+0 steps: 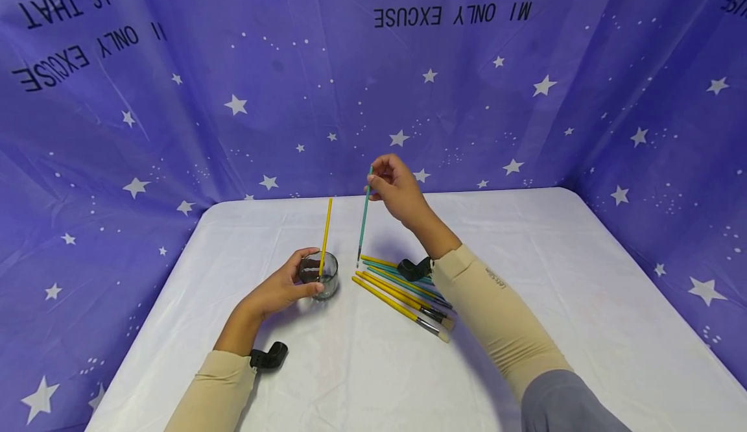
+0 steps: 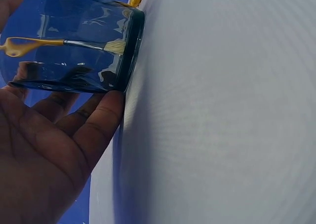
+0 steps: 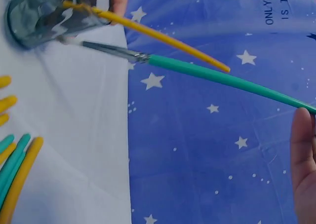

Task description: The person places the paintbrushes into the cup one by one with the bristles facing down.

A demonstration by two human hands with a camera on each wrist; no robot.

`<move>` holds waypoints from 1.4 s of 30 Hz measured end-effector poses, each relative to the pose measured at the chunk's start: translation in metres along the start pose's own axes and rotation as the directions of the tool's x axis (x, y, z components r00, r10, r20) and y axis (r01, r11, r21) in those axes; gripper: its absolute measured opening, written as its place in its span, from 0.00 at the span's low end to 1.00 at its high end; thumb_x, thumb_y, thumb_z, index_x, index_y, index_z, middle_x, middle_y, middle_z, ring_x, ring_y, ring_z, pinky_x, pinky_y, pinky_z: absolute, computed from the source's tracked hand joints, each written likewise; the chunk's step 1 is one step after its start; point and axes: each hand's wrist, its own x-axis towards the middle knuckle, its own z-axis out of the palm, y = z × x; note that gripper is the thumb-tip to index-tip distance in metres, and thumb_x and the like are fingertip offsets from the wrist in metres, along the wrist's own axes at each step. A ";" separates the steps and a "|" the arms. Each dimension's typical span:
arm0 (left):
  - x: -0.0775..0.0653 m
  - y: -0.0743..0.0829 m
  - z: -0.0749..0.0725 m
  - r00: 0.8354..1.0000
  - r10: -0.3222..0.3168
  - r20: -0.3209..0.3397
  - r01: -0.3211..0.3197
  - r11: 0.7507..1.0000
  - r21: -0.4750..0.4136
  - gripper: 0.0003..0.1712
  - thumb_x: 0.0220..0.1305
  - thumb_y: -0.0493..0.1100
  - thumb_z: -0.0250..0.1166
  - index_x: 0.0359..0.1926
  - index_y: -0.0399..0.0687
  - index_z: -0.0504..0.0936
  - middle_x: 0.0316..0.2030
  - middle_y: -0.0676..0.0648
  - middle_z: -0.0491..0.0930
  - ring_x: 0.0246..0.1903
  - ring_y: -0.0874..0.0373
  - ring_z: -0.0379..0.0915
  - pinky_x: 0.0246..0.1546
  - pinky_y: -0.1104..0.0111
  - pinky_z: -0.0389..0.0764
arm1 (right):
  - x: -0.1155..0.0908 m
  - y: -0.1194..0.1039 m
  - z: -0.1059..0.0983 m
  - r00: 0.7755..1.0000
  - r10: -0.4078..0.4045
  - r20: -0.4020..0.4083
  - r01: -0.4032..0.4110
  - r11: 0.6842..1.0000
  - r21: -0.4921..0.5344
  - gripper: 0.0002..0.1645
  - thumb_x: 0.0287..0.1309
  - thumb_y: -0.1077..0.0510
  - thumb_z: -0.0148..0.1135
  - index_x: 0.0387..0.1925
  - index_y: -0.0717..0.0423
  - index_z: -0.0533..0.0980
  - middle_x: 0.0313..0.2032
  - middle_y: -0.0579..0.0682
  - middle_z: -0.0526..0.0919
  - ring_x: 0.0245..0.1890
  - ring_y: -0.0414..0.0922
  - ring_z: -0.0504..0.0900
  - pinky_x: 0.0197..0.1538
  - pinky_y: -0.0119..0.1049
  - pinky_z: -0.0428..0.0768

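Note:
My left hand (image 1: 284, 287) grips a clear glass (image 1: 330, 283) that stands on the table, thumb and fingers round its side. Inside the glass leans a yellow paintbrush (image 1: 326, 231), its pale bristles near the bottom in the left wrist view. My right hand (image 1: 397, 189) pinches a green paintbrush (image 3: 207, 74) by the end of its handle. This brush hangs bristles down, just right of the glass, with its tip above the table. Several yellow and green paintbrushes (image 1: 388, 291) lie in a loose bundle right of the glass, partly covered by the right wrist camera.
A white cloth covers the table (image 1: 327, 380). Behind it and at both sides hangs a purple-blue curtain (image 1: 327, 95) with stars and lettering. Black wrist cameras (image 1: 270, 357) are strapped on both arms.

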 end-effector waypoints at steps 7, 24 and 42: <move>0.000 0.000 0.000 1.000 -0.002 -0.006 0.002 1.000 0.008 0.46 0.64 0.42 0.70 0.74 0.45 0.52 0.62 0.32 0.70 0.61 0.39 0.68 0.59 0.52 0.66 | 0.001 -0.006 0.009 0.995 0.005 -0.098 0.011 0.986 0.166 0.11 0.70 0.68 0.55 0.50 0.65 0.66 0.37 0.52 0.73 0.39 0.53 0.83 0.39 0.38 0.83; 0.000 -0.001 -0.001 1.000 0.005 0.002 -0.005 1.000 -0.006 0.46 0.64 0.42 0.70 0.74 0.45 0.52 0.61 0.33 0.72 0.61 0.40 0.69 0.60 0.50 0.64 | -0.017 0.023 0.061 0.996 0.086 -0.036 -0.078 0.978 0.191 0.10 0.72 0.67 0.53 0.50 0.65 0.65 0.37 0.51 0.72 0.39 0.48 0.82 0.41 0.37 0.82; 0.002 -0.003 0.001 1.000 0.020 0.004 -0.019 1.000 -0.024 0.45 0.64 0.39 0.69 0.74 0.44 0.52 0.60 0.33 0.72 0.59 0.41 0.70 0.60 0.52 0.64 | -0.018 0.046 0.079 0.990 0.141 -0.023 -0.137 0.981 0.138 0.13 0.70 0.68 0.54 0.53 0.68 0.67 0.38 0.52 0.72 0.36 0.45 0.78 0.40 0.39 0.83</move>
